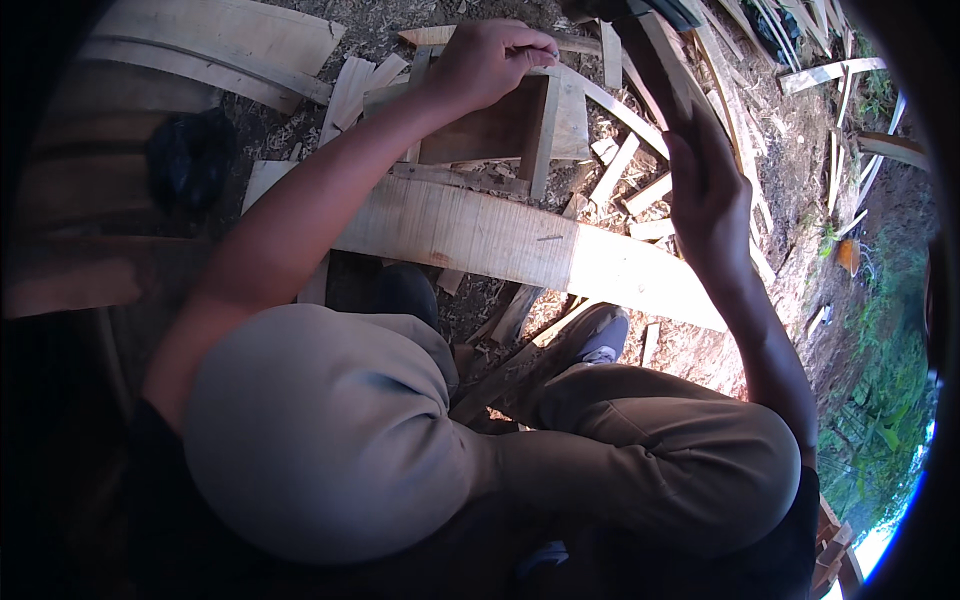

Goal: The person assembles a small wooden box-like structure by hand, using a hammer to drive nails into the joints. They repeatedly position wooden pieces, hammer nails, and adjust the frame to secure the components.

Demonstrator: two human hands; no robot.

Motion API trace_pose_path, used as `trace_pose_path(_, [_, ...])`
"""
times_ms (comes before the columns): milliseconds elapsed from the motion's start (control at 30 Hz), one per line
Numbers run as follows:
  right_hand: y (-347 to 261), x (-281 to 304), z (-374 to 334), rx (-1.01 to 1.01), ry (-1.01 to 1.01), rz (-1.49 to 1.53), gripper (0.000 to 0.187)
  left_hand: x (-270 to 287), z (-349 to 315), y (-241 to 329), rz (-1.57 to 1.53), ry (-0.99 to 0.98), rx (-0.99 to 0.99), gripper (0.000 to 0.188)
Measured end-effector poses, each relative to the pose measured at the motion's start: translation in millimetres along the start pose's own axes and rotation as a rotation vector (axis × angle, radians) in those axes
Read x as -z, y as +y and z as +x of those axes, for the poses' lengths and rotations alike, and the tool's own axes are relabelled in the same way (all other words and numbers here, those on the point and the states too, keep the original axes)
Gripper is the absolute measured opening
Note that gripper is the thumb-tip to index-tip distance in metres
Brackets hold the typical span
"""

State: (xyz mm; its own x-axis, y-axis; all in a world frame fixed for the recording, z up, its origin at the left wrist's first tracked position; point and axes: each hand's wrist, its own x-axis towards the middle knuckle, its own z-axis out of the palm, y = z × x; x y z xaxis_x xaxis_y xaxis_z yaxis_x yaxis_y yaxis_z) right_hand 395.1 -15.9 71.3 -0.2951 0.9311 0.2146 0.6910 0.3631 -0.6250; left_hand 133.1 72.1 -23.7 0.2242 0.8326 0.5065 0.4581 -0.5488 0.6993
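My left hand (492, 66) is closed in a pinch at the top edge of a small wooden box frame (541, 135). Between its fingertips is a tiny thing that looks like a nail, mostly hidden. My right hand (708, 195) is wrapped round the handle of a hammer (650, 60), raised to the right of the frame. The dark hammer head is at the top edge of the view, partly cut off. A wide pale plank (450, 222) lies across in front of my feet, with a loose nail (549, 238) on it.
Curved boards (220, 45) lie at the far left, near a black plastic bag (190, 155). Wood shavings and offcuts (614, 170) cover the ground around the frame. Long thin strips (830, 75) are scattered at the right, beside green plants (880, 400). My bent knees (680, 455) are in the foreground.
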Motion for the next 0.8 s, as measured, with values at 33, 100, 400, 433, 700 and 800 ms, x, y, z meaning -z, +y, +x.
trace_pose_path(33, [0.4, 0.3, -1.9, -0.065, -0.083, -0.028, 0.037, -5.2, -3.6, -5.6, -0.013, 0.021, -0.023, 0.017])
trace_pose_path(100, [4.1, 0.7, 0.2, -0.069, -0.14, -0.068, 0.036, -4.6, -3.3, -5.5, 0.032, 0.021, 0.012, 0.017])
trace_pose_path(400, [4.1, 14.3, 1.7, -0.147, 0.014, 0.032, 0.04, -1.6, -3.2, -2.1, 0.088, -0.031, -0.064, 0.017])
trace_pose_path(433, [6.7, 13.7, 0.0, -0.172, 0.023, 0.054, 0.04, -3.1, -3.9, -1.9, 0.071, -0.027, -0.049, 0.017])
trace_pose_path(700, [7.6, 13.2, -7.9, -0.357, -0.056, 0.099, 0.044, -1.8, -4.0, 1.0, 0.053, -0.094, 0.073, 0.02])
trace_pose_path(800, [3.5, 11.0, -7.7, -0.298, -0.08, 0.13, 0.042, 0.8, -4.6, 4.4, 0.038, -0.094, 0.072, 0.018])
